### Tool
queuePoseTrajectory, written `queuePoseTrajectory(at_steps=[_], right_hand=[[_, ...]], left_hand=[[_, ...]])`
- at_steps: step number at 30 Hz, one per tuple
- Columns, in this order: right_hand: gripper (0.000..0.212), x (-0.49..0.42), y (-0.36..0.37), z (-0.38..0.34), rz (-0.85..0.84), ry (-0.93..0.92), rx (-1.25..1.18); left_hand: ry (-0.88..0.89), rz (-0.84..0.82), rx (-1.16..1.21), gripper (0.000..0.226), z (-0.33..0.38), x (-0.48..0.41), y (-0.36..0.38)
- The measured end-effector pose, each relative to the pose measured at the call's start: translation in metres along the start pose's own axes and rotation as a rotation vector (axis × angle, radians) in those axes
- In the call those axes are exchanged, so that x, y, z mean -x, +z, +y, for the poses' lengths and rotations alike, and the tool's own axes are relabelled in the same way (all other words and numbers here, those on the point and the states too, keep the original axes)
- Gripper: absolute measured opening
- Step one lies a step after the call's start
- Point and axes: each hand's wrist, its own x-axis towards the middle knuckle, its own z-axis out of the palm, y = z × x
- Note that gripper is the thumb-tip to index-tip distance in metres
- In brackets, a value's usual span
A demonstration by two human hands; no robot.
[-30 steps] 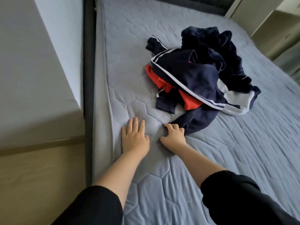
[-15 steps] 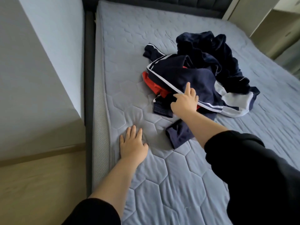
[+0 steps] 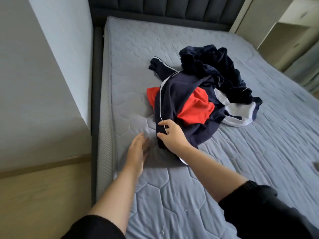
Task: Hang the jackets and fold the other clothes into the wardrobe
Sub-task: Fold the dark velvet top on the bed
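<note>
A heap of clothes lies on the grey quilted mattress (image 3: 189, 187). On top is a navy garment with thin white piping (image 3: 174, 94); my right hand (image 3: 172, 135) grips its near edge, thumb and fingers curled round the fabric. A red garment (image 3: 196, 107) shows through beneath it. Behind lie a dark plush navy garment (image 3: 212, 66) and a navy and white piece (image 3: 240, 112). My left hand (image 3: 138, 149) lies with straight fingers on the mattress, just left of the gripped edge, and looks blurred.
A dark upholstered headboard (image 3: 172, 6) closes the far end of the bed. A grey wall and a pale wooden ledge (image 3: 43, 169) run along the left side. Cream shelving with open compartments (image 3: 284, 37) stands at the far right.
My right hand reached into the heap, took hold of the navy piped garment and dragged it toward me, uncovering more of the red garment. My left hand slid slightly right on the mattress.
</note>
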Motion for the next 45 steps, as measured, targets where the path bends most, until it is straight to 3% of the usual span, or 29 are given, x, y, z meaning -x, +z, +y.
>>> queuePoseTrajectory(at_steps=[2,7,10,14,16,17,19,21,22,23,25,27,30,33,35,39,42,43,45], right_hand=[[0.040,0.022,0.001,0.008,-0.007,0.059,-0.006],[0.041,0.073,-0.019,0.036,-0.125,0.131,0.034],[0.035,0.096,-0.032,0.044,-0.302,0.058,0.091],[0.031,0.123,-0.048,0.053,-0.732,0.007,0.463],[0.023,0.128,-0.055,0.055,-0.800,0.051,0.596],[0.017,0.126,-0.059,0.055,-0.681,0.026,0.643],[0.027,0.114,-0.063,0.059,-0.172,0.038,0.605],[0.024,0.102,-0.069,0.056,0.382,0.141,0.272],[0.020,0.096,-0.072,0.053,0.511,0.199,0.089],[0.033,0.089,-0.073,0.051,0.526,0.278,-0.053],[0.060,0.079,-0.072,0.048,0.422,0.376,-0.240],[0.046,0.070,-0.068,0.044,0.357,0.309,-0.241],[0.020,0.065,-0.066,0.022,0.229,0.067,-0.110],[0.030,0.068,-0.074,-0.002,-0.237,-0.128,0.215],[0.037,0.078,-0.087,-0.011,-0.554,-0.104,0.481],[0.035,0.090,-0.105,-0.013,-0.855,0.014,0.646],[0.030,0.095,-0.090,-0.013,-0.967,-0.078,0.888],[0.031,0.094,-0.084,-0.012,-0.925,-0.136,0.905],[0.034,0.088,-0.076,-0.010,-0.671,-0.194,0.783]], left_hand=[[-0.062,-0.026,0.059,0.031,0.004,0.011,-0.004],[-0.081,0.008,-0.087,0.022,0.002,0.041,-0.010],[-0.133,-0.007,-0.156,0.022,-0.006,0.055,-0.008],[-0.191,-0.067,-0.216,0.024,-0.016,0.071,-0.009],[-0.221,-0.094,-0.240,0.026,-0.019,0.077,-0.013],[-0.230,-0.100,-0.253,0.026,-0.019,0.079,-0.014],[-0.233,-0.093,-0.273,0.024,-0.018,0.082,-0.017],[-0.232,-0.074,-0.275,0.021,-0.018,0.085,-0.018],[-0.230,-0.067,-0.273,0.021,-0.018,0.085,-0.019],[-0.229,-0.062,-0.267,0.020,-0.018,0.086,-0.020],[-0.225,-0.054,-0.253,0.019,-0.018,0.087,-0.022],[-0.220,-0.040,-0.229,0.020,-0.018,0.086,-0.022],[-0.212,-0.034,-0.152,0.028,-0.015,0.084,-0.025],[-0.215,-0.036,-0.010,0.026,-0.009,0.080,-0.027],[-0.243,-0.037,0.045,0.032,-0.006,0.078,-0.025],[-0.293,-0.187,-0.099,0.044,-0.008,0.084,-0.012],[-0.284,-0.254,-0.123,0.044,-0.014,0.089,-0.002],[-0.284,-0.250,-0.083,0.043,-0.014,0.089,-0.001],[-0.279,-0.223,-0.025,0.041,-0.014,0.088,-0.003]])
